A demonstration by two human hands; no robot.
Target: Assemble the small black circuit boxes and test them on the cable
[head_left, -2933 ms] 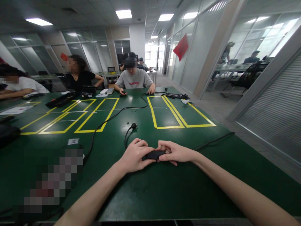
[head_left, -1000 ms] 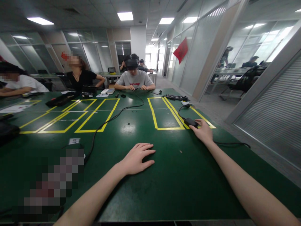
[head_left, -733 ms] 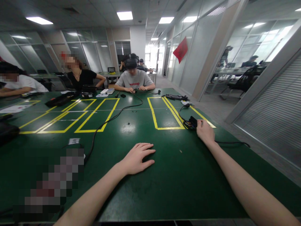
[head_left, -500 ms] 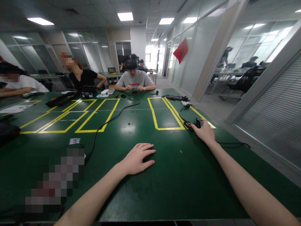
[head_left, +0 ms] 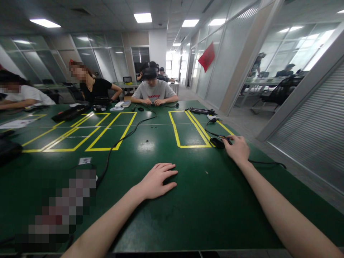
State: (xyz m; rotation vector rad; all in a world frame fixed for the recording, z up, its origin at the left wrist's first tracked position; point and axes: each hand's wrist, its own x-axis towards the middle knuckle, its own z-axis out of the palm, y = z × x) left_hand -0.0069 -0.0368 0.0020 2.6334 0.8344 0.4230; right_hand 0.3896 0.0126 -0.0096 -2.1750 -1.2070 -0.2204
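My left hand lies palm down on the green table, fingers stretched and slightly apart, holding nothing. Farther off to the right, my right hand has thumb and fingers closed around a small dark piece at the end of a black cable; the fingers partly cover it. Just left of those fingertips rests a small black object, whose kind I cannot make out. Beyond it, a black plug sits on the table near the cable's far part.
Yellow tape rectangles mark the table. A long black cable runs toward a pixelated object at the left. A folded black tripod-like item lies at the far right. Across the table sits a person in a grey shirt.
My right hand has drawn slightly right, away from the black object, which now sits apart from the piece in my fingers. The left hand stays put.
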